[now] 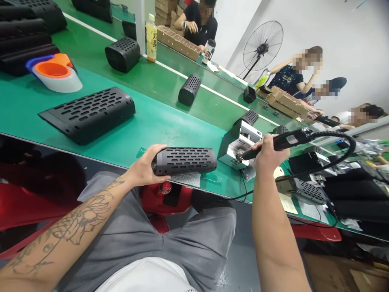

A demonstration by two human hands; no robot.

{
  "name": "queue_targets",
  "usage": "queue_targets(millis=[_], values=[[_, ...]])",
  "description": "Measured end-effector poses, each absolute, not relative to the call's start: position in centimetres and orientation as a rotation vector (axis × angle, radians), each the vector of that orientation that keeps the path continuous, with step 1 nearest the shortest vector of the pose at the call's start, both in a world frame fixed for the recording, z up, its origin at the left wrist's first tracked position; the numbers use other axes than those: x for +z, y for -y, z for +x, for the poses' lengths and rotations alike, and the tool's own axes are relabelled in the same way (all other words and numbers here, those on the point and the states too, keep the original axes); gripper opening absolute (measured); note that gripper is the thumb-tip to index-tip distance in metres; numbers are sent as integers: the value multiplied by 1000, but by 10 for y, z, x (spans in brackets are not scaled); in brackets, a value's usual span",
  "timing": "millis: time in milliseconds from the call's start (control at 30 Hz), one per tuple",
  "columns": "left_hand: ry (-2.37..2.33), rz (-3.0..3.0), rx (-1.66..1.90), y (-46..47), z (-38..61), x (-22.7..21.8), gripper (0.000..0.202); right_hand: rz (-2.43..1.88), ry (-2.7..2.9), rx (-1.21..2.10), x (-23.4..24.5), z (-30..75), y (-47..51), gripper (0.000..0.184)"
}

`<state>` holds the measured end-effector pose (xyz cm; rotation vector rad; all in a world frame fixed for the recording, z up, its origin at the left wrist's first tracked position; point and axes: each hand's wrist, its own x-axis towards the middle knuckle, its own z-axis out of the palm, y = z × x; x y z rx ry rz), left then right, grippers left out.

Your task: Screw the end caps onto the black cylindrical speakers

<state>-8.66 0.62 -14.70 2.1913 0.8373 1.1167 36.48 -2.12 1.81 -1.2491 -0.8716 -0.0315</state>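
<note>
My left hand [145, 167] is closed round the left end of a black perforated cylinder [185, 160], a speaker shell held level over the near edge of the green table [158, 121]. My right hand [269, 155] grips a black corded hand tool [282, 142], its tip pointing left toward a small grey metal box [238, 142] on the table. The tool's thick cable [343, 140] loops off to the right.
A flat perforated black panel [88, 113], an orange and white holder [54, 73], more black shells [123, 52] [190, 89] and a drink bottle [151, 38] lie on the belt. Other people sit on the far side with cardboard trays [285, 101]. A fan [263, 44] stands behind.
</note>
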Motion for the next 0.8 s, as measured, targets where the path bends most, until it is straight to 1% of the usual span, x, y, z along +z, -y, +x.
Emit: queue_targets(millis=[100, 233, 433, 600, 800], values=[[-866, 2170, 1098, -6, -86, -146, 117, -1209, 886, 3, 15, 358, 32, 56], [-854, 2152, 1101, -5, -83, -143, 117, -1071, 957, 116, 31, 314, 54, 53], [-773, 2139, 1103, -4, -80, -139, 116, -747, 1193, 513, 54, 189, 79, 51], [-753, 2099, 1107, -3, -78, -139, 121, -633, 1344, 689, 44, 121, 68, 50], [-728, 2077, 1119, -3, -76, -137, 121, -729, 1369, 747, 29, 105, 52, 56]])
